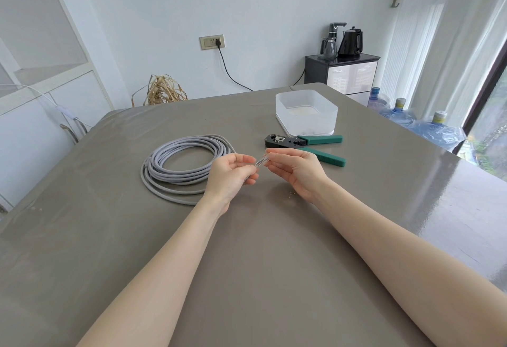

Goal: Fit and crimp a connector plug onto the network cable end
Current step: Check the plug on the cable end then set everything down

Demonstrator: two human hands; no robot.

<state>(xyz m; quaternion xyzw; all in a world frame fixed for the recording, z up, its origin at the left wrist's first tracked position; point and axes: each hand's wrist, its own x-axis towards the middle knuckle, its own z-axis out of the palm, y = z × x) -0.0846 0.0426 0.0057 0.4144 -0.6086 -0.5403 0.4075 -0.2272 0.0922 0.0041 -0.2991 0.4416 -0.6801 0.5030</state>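
Now my right hand (297,172) pinching the clear plug (261,160), my left hand (231,175) gripping the cable end (248,179) (gray coil (178,165) beside).

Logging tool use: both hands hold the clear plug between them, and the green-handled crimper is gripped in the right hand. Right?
Not quite. The head view shows the green-handled crimper lying untouched on the table, beyond the right hand. The left hand and right hand do hold the clear plug.
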